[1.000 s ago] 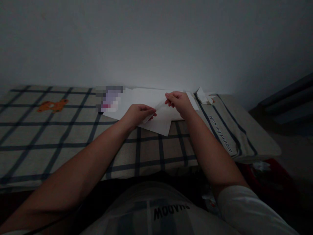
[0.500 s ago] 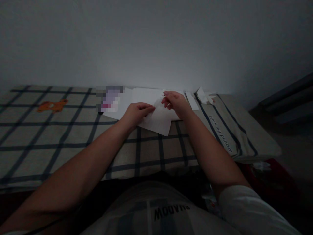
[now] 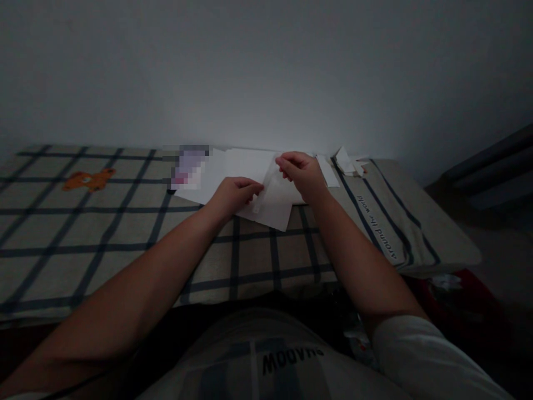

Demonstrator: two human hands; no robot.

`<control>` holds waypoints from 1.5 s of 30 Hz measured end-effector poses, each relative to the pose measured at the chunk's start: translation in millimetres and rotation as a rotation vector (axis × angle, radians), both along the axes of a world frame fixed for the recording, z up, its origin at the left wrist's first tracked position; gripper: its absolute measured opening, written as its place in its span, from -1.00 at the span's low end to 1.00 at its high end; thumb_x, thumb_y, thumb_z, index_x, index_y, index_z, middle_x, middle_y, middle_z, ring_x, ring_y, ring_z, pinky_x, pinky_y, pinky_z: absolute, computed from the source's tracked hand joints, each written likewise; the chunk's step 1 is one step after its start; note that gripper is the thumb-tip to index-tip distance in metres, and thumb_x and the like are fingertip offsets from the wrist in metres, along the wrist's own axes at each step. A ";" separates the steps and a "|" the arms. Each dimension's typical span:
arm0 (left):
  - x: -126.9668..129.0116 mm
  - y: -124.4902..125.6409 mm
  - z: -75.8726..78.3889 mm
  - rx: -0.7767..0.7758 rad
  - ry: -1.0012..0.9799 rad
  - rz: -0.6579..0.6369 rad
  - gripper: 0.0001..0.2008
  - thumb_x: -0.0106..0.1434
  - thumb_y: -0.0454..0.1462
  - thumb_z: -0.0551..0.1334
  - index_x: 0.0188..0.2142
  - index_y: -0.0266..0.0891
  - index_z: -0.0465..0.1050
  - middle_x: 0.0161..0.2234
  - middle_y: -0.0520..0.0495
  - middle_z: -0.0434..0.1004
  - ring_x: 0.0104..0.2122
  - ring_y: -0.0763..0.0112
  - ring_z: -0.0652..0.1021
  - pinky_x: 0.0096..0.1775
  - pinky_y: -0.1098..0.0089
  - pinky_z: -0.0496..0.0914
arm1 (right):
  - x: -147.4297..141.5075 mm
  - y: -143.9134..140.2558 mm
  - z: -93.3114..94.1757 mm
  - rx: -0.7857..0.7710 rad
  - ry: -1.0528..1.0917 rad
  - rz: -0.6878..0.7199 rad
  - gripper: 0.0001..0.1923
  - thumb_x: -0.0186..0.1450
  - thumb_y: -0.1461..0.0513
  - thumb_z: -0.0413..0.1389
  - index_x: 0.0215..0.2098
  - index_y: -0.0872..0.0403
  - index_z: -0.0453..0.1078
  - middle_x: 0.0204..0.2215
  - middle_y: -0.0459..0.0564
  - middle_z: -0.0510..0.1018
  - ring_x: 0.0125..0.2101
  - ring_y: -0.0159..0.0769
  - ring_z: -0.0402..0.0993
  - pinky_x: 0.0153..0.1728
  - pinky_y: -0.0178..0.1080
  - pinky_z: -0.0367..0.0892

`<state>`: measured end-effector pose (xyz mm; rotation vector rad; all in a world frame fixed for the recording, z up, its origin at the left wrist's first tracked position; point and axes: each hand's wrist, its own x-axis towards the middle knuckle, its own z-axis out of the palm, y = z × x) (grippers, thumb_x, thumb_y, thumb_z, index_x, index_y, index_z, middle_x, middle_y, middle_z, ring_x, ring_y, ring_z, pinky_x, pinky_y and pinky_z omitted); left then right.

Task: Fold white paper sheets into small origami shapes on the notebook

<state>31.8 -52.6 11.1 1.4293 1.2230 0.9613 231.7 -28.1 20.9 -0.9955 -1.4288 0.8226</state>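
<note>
A thin translucent strip (image 3: 272, 172) slants between my hands, its lower end hanging just below my left fingers. My left hand (image 3: 235, 194) pinches it along its left edge, thumb and forefinger closed. Higher and to the right, my right hand (image 3: 303, 173) is closed in a pinch on the upper end. Beneath both hands lie white paper sheets (image 3: 245, 164), one of them with a corner (image 3: 281, 219) jutting toward me. Dim light hides what the strip is made of.
The sheets rest on a checked cloth (image 3: 137, 266) over a table against a pale wall. An orange bear-shaped piece (image 3: 88, 180) lies at the left. A blurred purple item (image 3: 190, 164) is beside the paper. Crumpled paper scraps (image 3: 346, 163) lie at the right, and a red container (image 3: 470, 300) stands below.
My right fingers have closed together around the strip's upper end. The strip now shows more clearly, stretched between my hands. My left hand has barely moved.
</note>
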 end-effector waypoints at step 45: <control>1.7 1.8 0.6 0.039 -0.220 0.107 -0.75 -0.04 -0.16 0.52 -0.39 -0.26 0.66 -0.43 -0.02 0.63 -0.44 0.46 0.53 -0.29 0.42 0.46 | -6.2 -2.5 -10.5 0.037 -0.320 0.161 -0.65 0.27 -0.04 0.21 -0.23 0.06 0.55 -0.45 -0.10 0.51 -0.43 -0.36 0.34 -0.39 -0.27 0.23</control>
